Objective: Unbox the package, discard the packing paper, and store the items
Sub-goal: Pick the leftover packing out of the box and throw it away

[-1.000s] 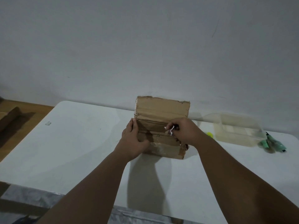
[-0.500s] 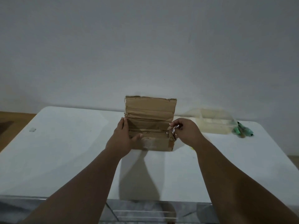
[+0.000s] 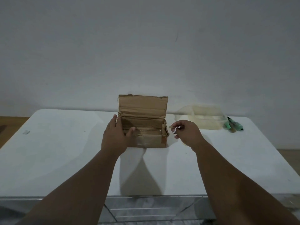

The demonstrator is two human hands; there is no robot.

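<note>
While the left hand (image 3: 116,137) grips the near-left corner of the worn brown cardboard box (image 3: 143,125) sitting mid-table with its flap standing up, the right hand (image 3: 185,133) is just beside the box's right end, pinching a small whitish scrap (image 3: 174,129), maybe tape or paper, too tiny to tell. That scrap could easily slip from such a light pinch and land on the white table (image 3: 65,151). Box contents are hidden in shadow, and the clear plastic bin (image 3: 204,119) to the right looks empty, with green markers (image 3: 233,126) lying beside it.
</note>
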